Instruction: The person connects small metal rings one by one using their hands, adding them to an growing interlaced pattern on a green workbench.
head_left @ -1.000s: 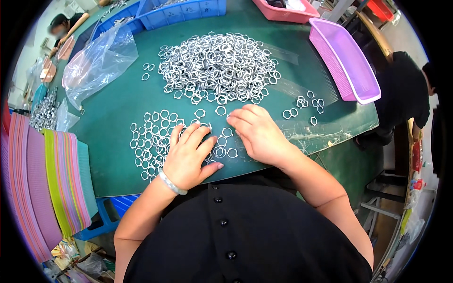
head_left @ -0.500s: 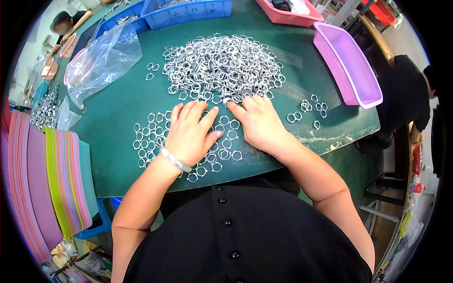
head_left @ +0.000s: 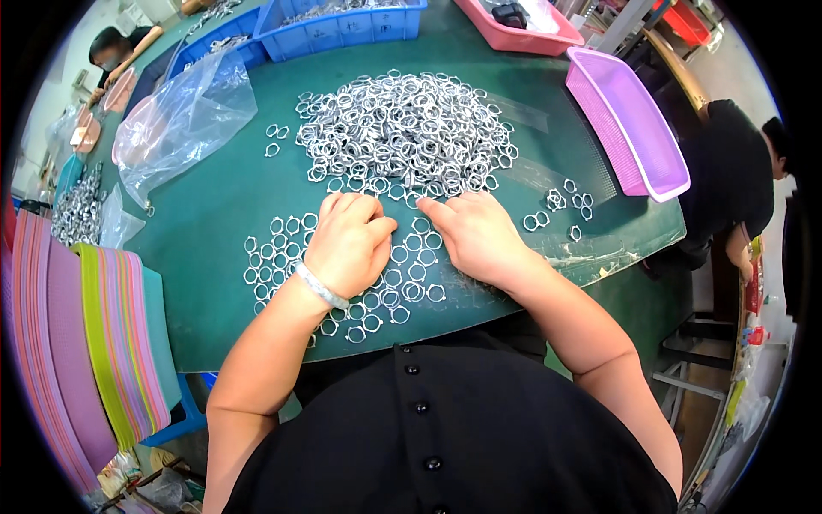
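Note:
A heap of metal hexagonal rings (head_left: 407,128) lies on the green table, with loose rings along its near edge. My left hand (head_left: 347,240), with a pale bangle on the wrist, rests just in front of the heap's near left side. Its fingers are curled in, and what they may hold is hidden. At the heap's near right edge is my right hand (head_left: 478,233), its fingers bent and its index fingertip beside a loose ring (head_left: 413,200). Flat rings (head_left: 278,241) lie spread in a single layer around and under my left hand, and between my two hands.
A purple basket (head_left: 629,124) stands at the right, near a few scattered rings (head_left: 556,200). Blue bins (head_left: 338,38) and a pink tray (head_left: 522,38) line the far side. A clear plastic bag (head_left: 188,120) lies left; stacked baskets (head_left: 120,334) stand nearer. Other people are beyond.
My left hand's spread fingers have curled in. My right hand has shifted slightly nearer and to the right, its fingers more bent. The view has tilted a little.

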Demonstrator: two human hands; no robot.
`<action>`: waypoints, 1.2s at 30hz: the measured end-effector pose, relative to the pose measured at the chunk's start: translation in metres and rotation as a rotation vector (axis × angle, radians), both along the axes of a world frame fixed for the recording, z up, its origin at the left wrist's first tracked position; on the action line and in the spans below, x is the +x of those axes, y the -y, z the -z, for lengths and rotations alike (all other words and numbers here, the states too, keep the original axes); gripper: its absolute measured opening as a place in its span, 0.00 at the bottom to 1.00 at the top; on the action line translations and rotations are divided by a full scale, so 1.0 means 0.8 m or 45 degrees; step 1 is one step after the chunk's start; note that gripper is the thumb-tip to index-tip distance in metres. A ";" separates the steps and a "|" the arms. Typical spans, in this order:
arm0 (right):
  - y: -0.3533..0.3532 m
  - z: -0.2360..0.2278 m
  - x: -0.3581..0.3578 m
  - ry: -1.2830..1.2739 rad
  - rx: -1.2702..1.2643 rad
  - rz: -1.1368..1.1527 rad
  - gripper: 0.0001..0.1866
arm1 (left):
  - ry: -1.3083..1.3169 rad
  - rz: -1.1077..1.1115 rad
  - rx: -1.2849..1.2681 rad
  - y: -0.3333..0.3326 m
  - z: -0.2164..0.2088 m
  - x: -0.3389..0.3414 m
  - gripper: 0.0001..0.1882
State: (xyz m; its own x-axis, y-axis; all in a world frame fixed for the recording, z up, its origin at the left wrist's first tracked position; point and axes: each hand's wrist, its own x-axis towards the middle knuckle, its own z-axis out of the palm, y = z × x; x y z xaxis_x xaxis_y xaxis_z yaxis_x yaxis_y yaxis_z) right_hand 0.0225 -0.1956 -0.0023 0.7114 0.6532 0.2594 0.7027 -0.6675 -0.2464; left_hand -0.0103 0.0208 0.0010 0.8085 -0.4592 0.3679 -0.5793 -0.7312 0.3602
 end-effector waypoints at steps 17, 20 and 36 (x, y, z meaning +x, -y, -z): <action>0.010 -0.012 0.006 -0.084 0.005 0.016 0.11 | -0.107 -0.179 0.206 -0.004 0.004 -0.001 0.23; 0.009 -0.013 0.009 -0.084 0.054 -0.002 0.10 | -0.089 -0.157 0.156 -0.005 0.003 -0.003 0.21; 0.005 -0.017 0.015 -0.319 0.191 -0.159 0.08 | -0.062 -0.013 -0.055 -0.018 0.002 -0.004 0.10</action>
